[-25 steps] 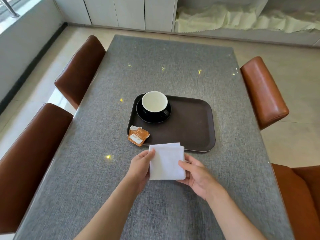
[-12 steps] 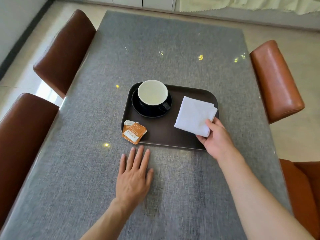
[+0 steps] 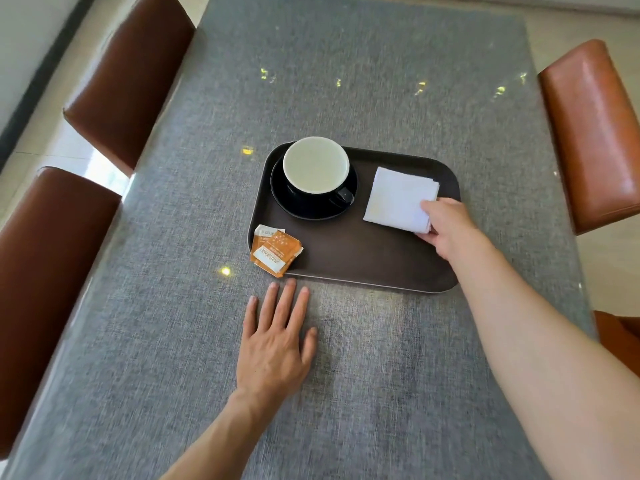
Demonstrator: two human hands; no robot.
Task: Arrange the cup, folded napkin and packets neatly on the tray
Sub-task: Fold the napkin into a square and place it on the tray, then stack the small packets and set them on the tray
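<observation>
Pinching the folded napkin [image 3: 398, 197] at its near corner, your right hand [image 3: 450, 226] | left hand [image 3: 275, 341] flat, fingers spread, on table | tray [image 3: 363, 258]: cup [image 3: 316, 166], napkin, packets [image 3: 273, 250] overhanging its edge

The orange packets [image 3: 275, 250] carry white labels with small print, too blurred to read.
</observation>
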